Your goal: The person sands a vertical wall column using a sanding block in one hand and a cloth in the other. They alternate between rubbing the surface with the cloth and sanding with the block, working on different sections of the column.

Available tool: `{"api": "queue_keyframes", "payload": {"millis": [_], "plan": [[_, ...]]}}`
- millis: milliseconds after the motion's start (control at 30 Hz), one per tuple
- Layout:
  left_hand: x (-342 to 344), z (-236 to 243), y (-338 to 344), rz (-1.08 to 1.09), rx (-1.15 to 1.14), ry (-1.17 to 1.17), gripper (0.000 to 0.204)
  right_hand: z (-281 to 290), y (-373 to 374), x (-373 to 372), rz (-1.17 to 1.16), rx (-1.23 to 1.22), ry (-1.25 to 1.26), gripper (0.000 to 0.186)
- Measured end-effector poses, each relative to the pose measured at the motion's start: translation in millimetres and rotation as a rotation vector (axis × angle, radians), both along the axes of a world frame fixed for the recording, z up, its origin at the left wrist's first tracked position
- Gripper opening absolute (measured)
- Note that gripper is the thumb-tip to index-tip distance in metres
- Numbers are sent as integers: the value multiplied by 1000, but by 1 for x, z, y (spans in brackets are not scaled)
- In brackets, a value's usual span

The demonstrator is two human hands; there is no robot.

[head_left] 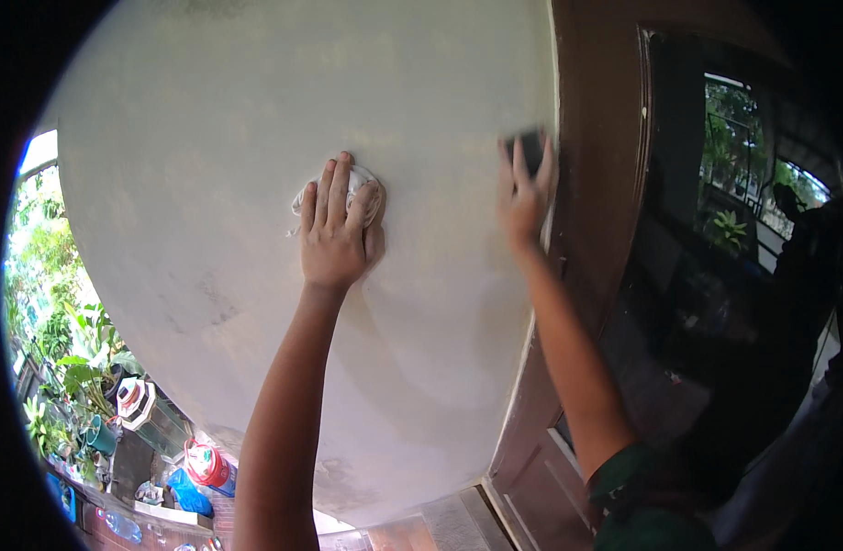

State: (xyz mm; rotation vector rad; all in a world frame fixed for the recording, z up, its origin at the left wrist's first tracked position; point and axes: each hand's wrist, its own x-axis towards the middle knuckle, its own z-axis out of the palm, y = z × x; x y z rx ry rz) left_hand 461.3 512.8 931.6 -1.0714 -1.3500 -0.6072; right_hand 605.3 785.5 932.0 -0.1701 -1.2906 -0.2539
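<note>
My left hand point(334, 225) presses a crumpled white cloth point(363, 184) flat against the pale wall point(440, 73), its fingers laid over the cloth. Part of the cloth shows between and beside the fingers. Further right, close to the brown door frame, my right hand point(526, 197) grips a dark rectangular block point(530, 152) against the wall. That hand and the block are smeared by motion, so whether the block is a sponge or a sanding block cannot be told.
A brown door frame point(597, 119) with dark reflective glass point(687, 248) borders the wall on the right. Grey smudges mark the lower left wall. At lower left are potted plants point(86, 358), a red-and-white bucket point(208, 466), a blue plastic bag point(190, 493) and a clear bottle point(123, 527).
</note>
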Motion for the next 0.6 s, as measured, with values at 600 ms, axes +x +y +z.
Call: {"api": "queue_keyframes", "payload": {"millis": [600], "plan": [[1,1,-1,19,-10,4,44,108,-7,-25,-164,-57,174,41]]}}
